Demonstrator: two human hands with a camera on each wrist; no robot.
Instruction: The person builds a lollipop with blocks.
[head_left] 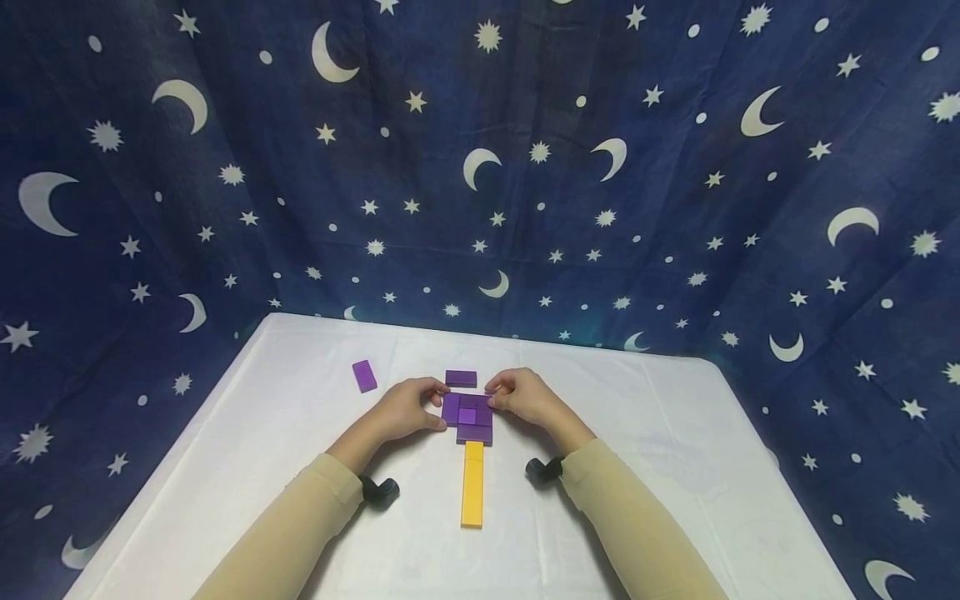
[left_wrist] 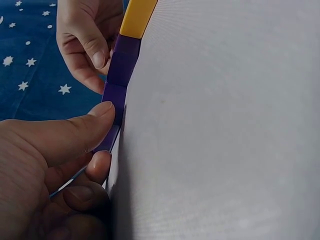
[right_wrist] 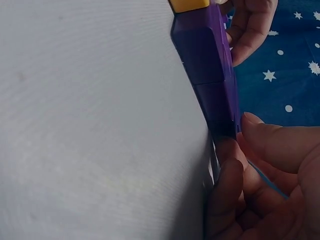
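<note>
A flat cluster of purple blocks (head_left: 474,434) lies on the white table, fitted round a lighter purple square (head_left: 467,416). My left hand (head_left: 408,408) holds the cluster's left block (head_left: 450,410), thumb near its lower corner and forefinger near its upper one. In the left wrist view that thumb (left_wrist: 82,131) presses the purple side. At the upper right corner, my right hand (head_left: 528,398) pinches a purple block (right_wrist: 220,102) with thumb and forefinger; the fingers partly hide it. A yellow strip (head_left: 472,487) runs from the cluster's lower edge toward me.
One separate purple block (head_left: 461,378) lies just beyond the cluster, between the hands. Another purple block (head_left: 364,376) lies tilted farther left. Dark blue cloth (head_left: 525,275) with moons and stars hangs behind the white-covered table (head_left: 637,433).
</note>
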